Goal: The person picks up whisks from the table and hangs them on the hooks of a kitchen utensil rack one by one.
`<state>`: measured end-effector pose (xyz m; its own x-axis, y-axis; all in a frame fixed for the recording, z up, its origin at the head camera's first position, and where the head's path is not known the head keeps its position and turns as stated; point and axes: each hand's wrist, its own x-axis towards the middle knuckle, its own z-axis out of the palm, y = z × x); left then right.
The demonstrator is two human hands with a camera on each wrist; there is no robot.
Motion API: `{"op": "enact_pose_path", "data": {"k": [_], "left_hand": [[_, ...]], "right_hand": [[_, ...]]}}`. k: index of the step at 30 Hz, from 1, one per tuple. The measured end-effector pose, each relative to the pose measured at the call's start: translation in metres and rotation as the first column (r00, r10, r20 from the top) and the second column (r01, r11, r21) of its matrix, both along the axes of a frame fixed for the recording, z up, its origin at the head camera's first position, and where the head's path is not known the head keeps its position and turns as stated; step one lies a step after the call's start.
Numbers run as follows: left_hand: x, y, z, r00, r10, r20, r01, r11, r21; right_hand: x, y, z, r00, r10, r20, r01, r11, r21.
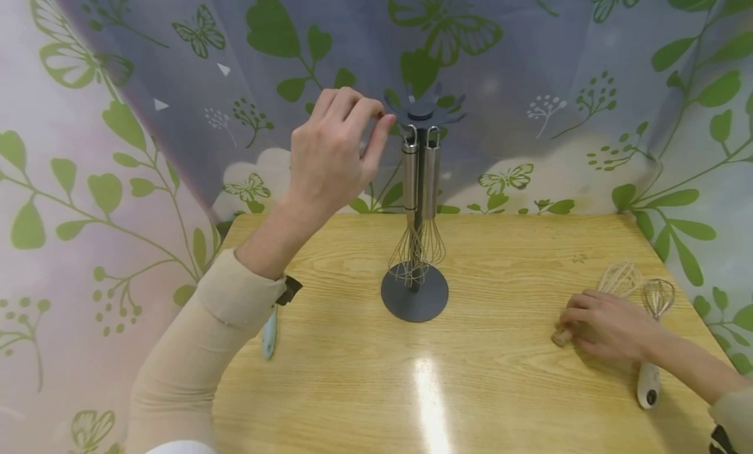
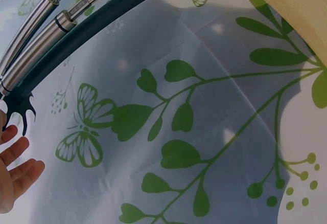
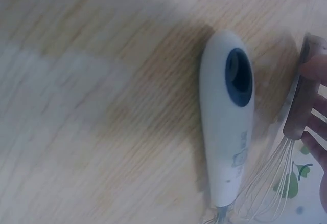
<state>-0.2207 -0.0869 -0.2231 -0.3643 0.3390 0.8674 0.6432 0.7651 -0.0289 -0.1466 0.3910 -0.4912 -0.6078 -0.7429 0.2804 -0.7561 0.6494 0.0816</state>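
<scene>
A dark rack [image 1: 414, 300] with a round base and a ring of hooks on top stands on the table. Two steel-handled whisks, a left one [image 1: 410, 179] and a right one [image 1: 432, 179], hang from it. With thumb and forefinger, my left hand [image 1: 332, 147] pinches a hook at the rack's top left; its other fingers are loosely bent. At the table's right, my right hand [image 1: 612, 323] grips the brown handle [image 3: 301, 101] of a whisk, whose wires [image 1: 621, 279] show beyond the hand. Beside it lies a white-handled whisk [image 3: 225, 121], partly behind my forearm in the head view.
A light-blue handle [image 1: 269, 336] lies on the left of the wooden table [image 1: 500, 375], partly hidden by my left sleeve. A curtain [image 1: 529, 49] with green leaves and butterflies hangs close behind the table and along both sides.
</scene>
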Motion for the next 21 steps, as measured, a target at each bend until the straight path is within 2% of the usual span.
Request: {"op": "enact_pose_path", "data": {"k": [6, 16, 21], "left_hand": [[0.000, 0.001, 0.000, 1.000, -0.004, 0.005, 0.004, 1.000, -0.001], [-0.001, 0.000, 0.001, 1.000, -0.005, 0.002, 0.005, 1.000, 0.000], [-0.001, 0.000, 0.000, 1.000, -0.007, 0.005, 0.007, 1.000, -0.004]], "right_hand": [[-0.006, -0.007, -0.001, 1.000, 0.023, 0.005, -0.024, 1.000, 0.010], [-0.012, -0.014, 0.000, 1.000, 0.019, 0.019, -0.019, 1.000, -0.010], [-0.019, -0.019, 0.002, 0.998, 0.064, -0.005, -0.064, 0.997, -0.038]]}}
